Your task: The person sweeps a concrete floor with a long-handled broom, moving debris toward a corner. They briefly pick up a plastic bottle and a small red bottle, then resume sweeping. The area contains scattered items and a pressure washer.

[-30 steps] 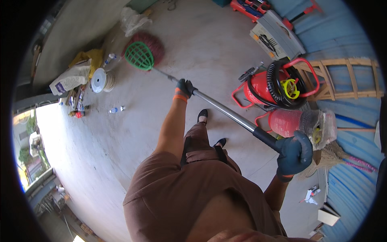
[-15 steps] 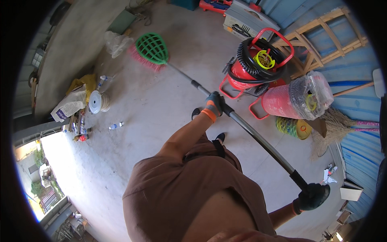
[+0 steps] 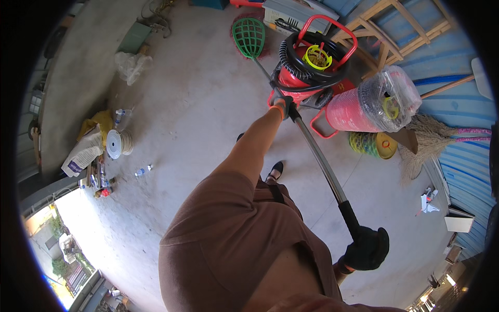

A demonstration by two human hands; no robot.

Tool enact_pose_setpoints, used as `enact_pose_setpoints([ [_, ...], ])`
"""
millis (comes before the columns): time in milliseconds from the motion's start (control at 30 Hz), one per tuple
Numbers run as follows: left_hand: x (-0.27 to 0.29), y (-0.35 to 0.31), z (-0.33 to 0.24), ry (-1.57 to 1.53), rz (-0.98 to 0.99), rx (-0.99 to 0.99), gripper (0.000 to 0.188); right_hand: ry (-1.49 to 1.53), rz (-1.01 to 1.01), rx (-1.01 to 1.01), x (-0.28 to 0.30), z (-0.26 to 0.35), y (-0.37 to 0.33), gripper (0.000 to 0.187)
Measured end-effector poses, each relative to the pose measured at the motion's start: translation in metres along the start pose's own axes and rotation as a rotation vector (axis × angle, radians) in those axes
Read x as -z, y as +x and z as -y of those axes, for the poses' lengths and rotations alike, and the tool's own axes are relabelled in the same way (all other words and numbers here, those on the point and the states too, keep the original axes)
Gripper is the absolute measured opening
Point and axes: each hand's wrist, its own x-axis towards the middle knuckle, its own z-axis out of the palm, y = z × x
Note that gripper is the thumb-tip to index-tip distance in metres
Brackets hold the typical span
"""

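I hold a long broom with a green lattice head [image 3: 249, 37], reddish bristles and a silver pole [image 3: 323, 164]. My left hand [image 3: 284, 105], in a dark glove with an orange cuff, is wrapped round the pole partway up. Lower right, my right hand [image 3: 367, 249], in a black glove, is closed on the dark grip at the pole's end. The broom head rests at the far side, beside a grey box-shaped machine [image 3: 299, 15]. Just beyond my left hand stands a red tank [image 3: 293, 83] on wheels, with a black hose coiled round its top; the pole passes close by it.
A second red tank [image 3: 348, 112], wrapped in plastic, leans on the right by a yellow-green spool [image 3: 371, 144] and straw brooms [image 3: 429, 138]. Wooden frames [image 3: 400, 31] lean on the blue wall. At left lie a cord reel [image 3: 113, 144], a sack [image 3: 83, 151] and a plastic bottle [image 3: 140, 172].
The broom head has swung right across the floor, from beside the clear plastic bag to the grey machine. My left hand has moved farther forward; my right hand has shifted left, closer to my body.
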Motion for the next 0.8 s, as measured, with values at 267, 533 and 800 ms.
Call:
enact_pose_setpoints([
  [267, 0.026, -0.11, 0.147, -0.056, -0.202, 0.033, 0.013, 0.186, 0.118, -0.024, 0.122, -0.094, 0.015, 0.027],
  [533, -0.025, -0.184, 0.216, 0.007, -0.197, -0.087, 0.01, 0.02, -0.028, -0.425, 0.222, -0.19, 0.007, 0.021],
  [800, -0.017, -0.163, 0.209, 0.135, -0.169, -0.016, 0.018, -0.754, 1.098, 0.534, 0.263, -0.251, 0.029, 0.031],
])
